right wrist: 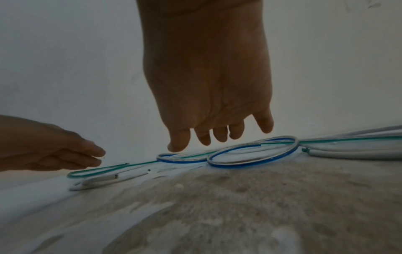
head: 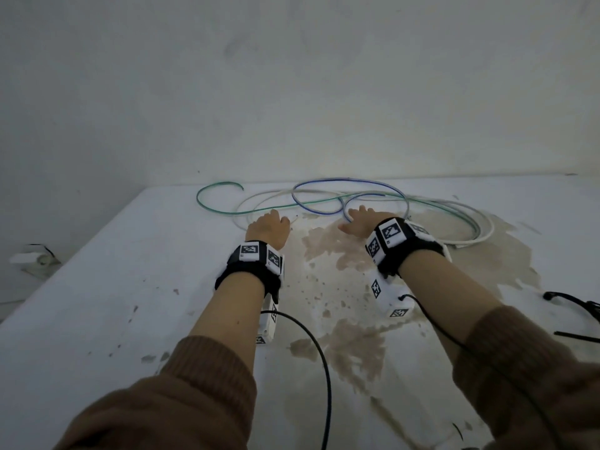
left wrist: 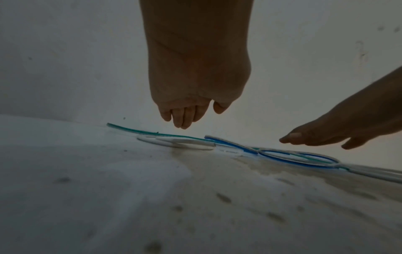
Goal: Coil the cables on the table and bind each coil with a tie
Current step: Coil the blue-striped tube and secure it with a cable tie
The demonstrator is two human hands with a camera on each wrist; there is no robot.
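Three loose cables lie tangled at the far side of the table [head: 130, 287]: a green cable [head: 207, 207] [left wrist: 139, 131] [right wrist: 95, 170], a blue cable [head: 324, 212] [left wrist: 282, 160] [right wrist: 250, 163] in two loops, and a thicker white cable [head: 483, 233] [left wrist: 187, 141] [right wrist: 348, 152]. My left hand [head: 269, 227] [left wrist: 185, 116] hovers just above the white cable's near loop, fingers loosely curled, holding nothing. My right hand [head: 357, 219] [right wrist: 215, 135] hangs over the blue loops with fingers extended, touching nothing.
Black ties [head: 574, 303] lie at the table's right edge. A large brown stain [head: 350, 336] covers the middle of the tabletop. A wall rises right behind the cables. Black wires from my wrist cameras trail over the near table.
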